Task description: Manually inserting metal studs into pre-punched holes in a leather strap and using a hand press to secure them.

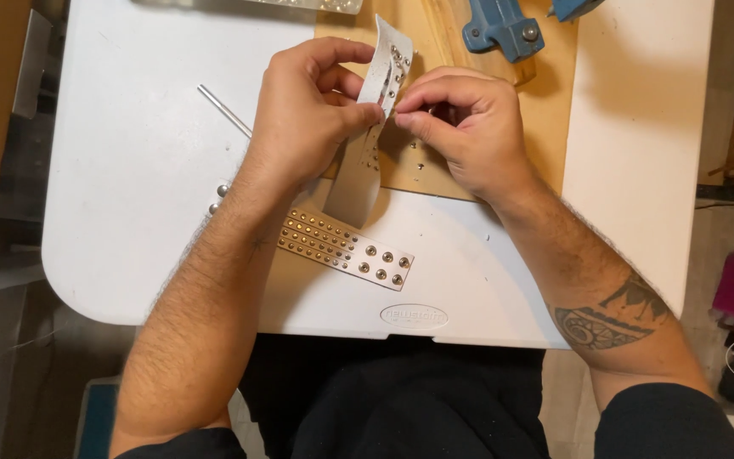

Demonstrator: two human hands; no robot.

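Observation:
My left hand [307, 110] pinches a pale grey leather strap [365, 166] studded with small metal rivets, holding it upright over the table. My right hand [465, 127] presses its thumb and fingertips against the strap's right edge near the top, at the rivets. The strap's lower end rests on the white table [129, 187]. A second strap [346, 248], flat and covered in rows of brass and silver studs, lies just below my hands, partly under my left forearm.
A wooden board [545, 110] lies under my hands at the table's back. A blue metal tool [501, 27] sits on it. A thin metal rod [224, 110] and two loose round studs [218, 198] lie to the left. Clutter surrounds the table on the floor.

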